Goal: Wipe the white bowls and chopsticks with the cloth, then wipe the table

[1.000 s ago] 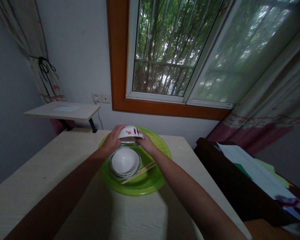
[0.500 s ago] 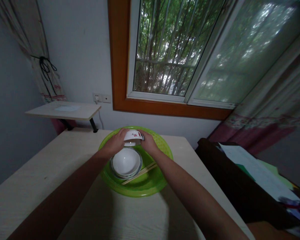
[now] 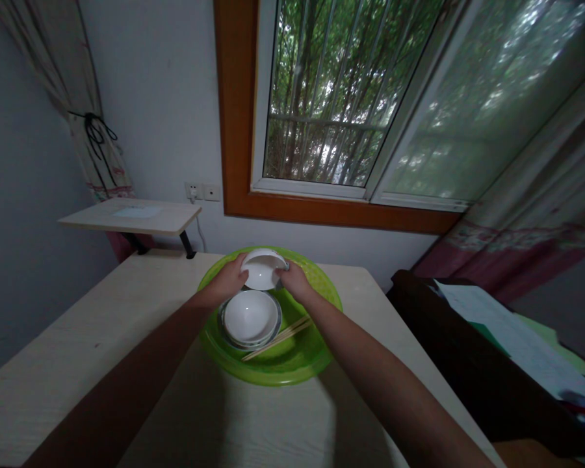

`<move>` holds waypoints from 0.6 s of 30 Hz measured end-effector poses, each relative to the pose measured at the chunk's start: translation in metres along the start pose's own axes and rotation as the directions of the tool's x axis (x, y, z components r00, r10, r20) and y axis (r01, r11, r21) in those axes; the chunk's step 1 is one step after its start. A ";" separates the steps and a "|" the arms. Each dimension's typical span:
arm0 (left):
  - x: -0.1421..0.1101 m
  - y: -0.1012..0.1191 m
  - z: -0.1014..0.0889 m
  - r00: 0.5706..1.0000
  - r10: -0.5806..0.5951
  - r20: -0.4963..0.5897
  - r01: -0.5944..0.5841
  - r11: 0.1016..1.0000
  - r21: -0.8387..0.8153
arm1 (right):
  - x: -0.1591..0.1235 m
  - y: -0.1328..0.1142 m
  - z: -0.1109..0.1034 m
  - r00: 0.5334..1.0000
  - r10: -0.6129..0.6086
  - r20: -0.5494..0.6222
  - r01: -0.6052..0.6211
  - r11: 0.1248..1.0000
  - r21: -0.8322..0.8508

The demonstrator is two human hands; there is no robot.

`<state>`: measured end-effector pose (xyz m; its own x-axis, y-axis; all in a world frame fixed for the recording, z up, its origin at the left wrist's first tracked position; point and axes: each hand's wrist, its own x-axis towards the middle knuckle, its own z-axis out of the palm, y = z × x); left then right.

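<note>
Between my two hands is a white bowl, tilted so that its inside faces me. My left hand grips its left rim, thumb at the inner side. On the opposite side, my right hand is closed on the right rim. The bowl is above the far part of a round green plastic basin. Just nearer to me, a stack of white bowls rests in the basin on what looks like a grey-rimmed plate. Wooden chopsticks lie slantwise to the right of the stack.
The basin stands on a pale wooden table. A small raised shelf is at the table's back left. Beyond it are the wall and a window. To the right, papers lie on a dark piece of furniture.
The bowl in my hands has turned: its patterned outside faced me before, and its white inside does now. The stack and chopsticks keep their places in the basin.
</note>
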<state>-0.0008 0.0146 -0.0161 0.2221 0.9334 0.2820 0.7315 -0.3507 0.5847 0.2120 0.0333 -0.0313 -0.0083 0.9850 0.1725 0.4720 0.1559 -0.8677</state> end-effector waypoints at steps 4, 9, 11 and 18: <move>-0.002 0.003 -0.002 0.999 0.042 0.029 -0.044 0.997 0.062 | -0.003 -0.001 -0.003 0.984 -0.176 0.008 0.176 0.978 -0.111; -0.008 0.014 -0.005 0.997 0.060 0.050 -0.069 0.977 0.201 | -0.007 -0.004 -0.008 0.921 -0.382 0.070 0.388 0.898 -0.205; -0.009 0.016 -0.005 0.996 0.052 0.066 -0.067 0.968 0.242 | -0.008 -0.006 -0.008 0.911 -0.401 0.092 0.411 0.878 -0.245; -0.008 0.015 -0.004 0.996 0.086 0.035 -0.092 0.949 0.302 | -0.006 -0.005 -0.005 0.932 -0.360 0.040 0.360 0.908 -0.214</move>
<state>0.0062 0.0017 -0.0063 0.3066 0.9020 0.3039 0.8684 -0.3958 0.2986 0.2137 0.0265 -0.0258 -0.2128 0.8649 0.4547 0.6139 0.4804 -0.6264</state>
